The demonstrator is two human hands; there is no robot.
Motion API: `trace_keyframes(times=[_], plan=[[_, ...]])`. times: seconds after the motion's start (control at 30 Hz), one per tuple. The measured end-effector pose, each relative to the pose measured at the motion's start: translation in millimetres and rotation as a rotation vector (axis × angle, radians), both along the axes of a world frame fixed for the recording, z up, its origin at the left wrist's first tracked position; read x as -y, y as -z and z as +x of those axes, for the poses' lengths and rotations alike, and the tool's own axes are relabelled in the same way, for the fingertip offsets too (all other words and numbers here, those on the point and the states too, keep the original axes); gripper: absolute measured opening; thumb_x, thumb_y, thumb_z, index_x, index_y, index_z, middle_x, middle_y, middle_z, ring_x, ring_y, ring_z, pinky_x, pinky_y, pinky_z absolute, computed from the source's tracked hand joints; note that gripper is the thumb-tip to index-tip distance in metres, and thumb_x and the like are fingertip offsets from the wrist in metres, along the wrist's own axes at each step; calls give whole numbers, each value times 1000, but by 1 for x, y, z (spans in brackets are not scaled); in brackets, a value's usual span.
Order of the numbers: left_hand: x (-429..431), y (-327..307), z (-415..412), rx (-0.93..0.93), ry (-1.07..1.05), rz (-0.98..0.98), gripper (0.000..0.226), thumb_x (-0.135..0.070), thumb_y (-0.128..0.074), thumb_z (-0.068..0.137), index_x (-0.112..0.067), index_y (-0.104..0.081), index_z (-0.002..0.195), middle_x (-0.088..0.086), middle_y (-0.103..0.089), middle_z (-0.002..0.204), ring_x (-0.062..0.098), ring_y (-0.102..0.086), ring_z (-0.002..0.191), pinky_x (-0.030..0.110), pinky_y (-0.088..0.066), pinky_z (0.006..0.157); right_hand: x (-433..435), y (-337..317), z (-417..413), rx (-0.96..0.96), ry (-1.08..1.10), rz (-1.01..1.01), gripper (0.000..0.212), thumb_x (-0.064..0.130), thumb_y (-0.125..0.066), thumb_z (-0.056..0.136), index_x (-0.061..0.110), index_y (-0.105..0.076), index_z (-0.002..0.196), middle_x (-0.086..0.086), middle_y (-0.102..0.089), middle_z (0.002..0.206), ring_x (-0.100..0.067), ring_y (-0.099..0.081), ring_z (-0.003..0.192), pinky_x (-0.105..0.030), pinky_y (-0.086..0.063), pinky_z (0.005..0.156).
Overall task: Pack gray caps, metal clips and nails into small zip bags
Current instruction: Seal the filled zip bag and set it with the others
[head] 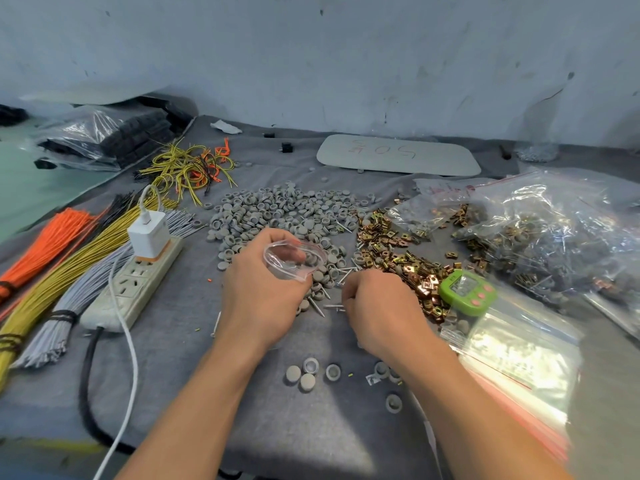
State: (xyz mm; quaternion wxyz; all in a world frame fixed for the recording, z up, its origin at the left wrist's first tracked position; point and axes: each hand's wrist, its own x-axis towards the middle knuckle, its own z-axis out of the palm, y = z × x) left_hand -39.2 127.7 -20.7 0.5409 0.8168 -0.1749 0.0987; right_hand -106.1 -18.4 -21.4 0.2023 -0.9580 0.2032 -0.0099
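Observation:
My left hand (266, 289) holds a small clear zip bag (294, 259) with its mouth spread open, just in front of the heap of gray caps (277, 216). My right hand (377, 306) is curled over the cloth beside scattered nails (332, 304), fingers down among them; what it grips is hidden. Brass-coloured metal clips (398, 251) lie in a pile to the right of the caps. A few loose caps (306, 374) sit near my forearms.
A white power strip (138, 289) with a charger stands at left, beside bundles of orange, yellow and gray wires (59, 271). A green timer (465, 292) and a stack of empty zip bags (512, 351) lie at right, with filled bags (554, 237) behind.

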Motion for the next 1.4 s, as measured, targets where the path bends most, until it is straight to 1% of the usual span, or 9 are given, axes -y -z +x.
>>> trace_keyframes(times=[0.13,0.3,0.37,0.5,0.73,0.87,1.0,1.13,1.4], plan=[[-1,1,1,3,-2,58,37,-11,-83,71,-35,-65,92,-25,-73,85,-7,-66,80,7,-44,64,5,-4,-1,57,44,55,24,4,-65,87,27,-69,93,-2,-73,91,-26,-69,85,-37,-59,77],[0,0,-2,-5,21,133,39,-17,-85,72,-40,-62,93,-28,-71,88,-6,-64,81,7,-41,63,8,-11,-6,675,134,356,17,15,-73,92,30,-79,88,18,-73,79,2,-66,73,-11,-50,65],[3,1,-3,-5,45,164,38,-21,-86,72,-41,-61,94,-26,-71,88,-6,-62,81,9,-43,63,5,-16,-9,814,113,578,17,13,-77,88,29,-80,84,12,-75,74,-5,-69,67,-22,-56,62],[8,3,-7,3,112,235,41,-23,-89,70,-41,-62,94,-22,-70,83,-6,-62,83,4,-40,65,-5,-19,-9,821,44,732,22,2,-78,85,23,-81,80,3,-77,73,-18,-74,67,-42,-65,69],[8,2,-9,4,181,141,38,-14,-85,67,-36,-65,92,-19,-71,81,1,-64,74,16,-45,58,-22,-15,-7,720,-36,616,27,3,-81,81,30,-85,84,17,-78,78,-1,-74,73,-26,-62,72],[7,1,-5,-24,112,75,40,-15,-90,67,-36,-66,91,-23,-73,83,-2,-67,77,26,-52,69,-11,-16,-6,908,40,571,29,4,-81,83,33,-83,83,21,-77,78,1,-73,75,-15,-58,70],[1,0,-1,-15,43,-46,40,-13,-89,71,-37,-65,92,-21,-75,85,-1,-70,80,37,-59,79,4,-6,-3,518,126,266,23,10,-73,91,30,-82,97,16,-76,92,4,-68,79,-22,-59,83],[-1,-1,1,-4,25,-66,41,-10,-88,71,-36,-65,92,-20,-75,85,5,-72,82,44,-60,80,-1,2,3,17,11,105,34,2,-65,86,27,-76,106,0,-76,106,-22,-71,97,-36,-60,88],[0,-2,-4,7,22,54,39,-21,-89,69,-39,-63,92,-31,-71,86,-12,-62,83,7,-44,69,-6,1,5,2,31,-9,32,-3,-59,82,24,-70,95,-2,-67,87,-26,-64,81,-31,-46,65]])
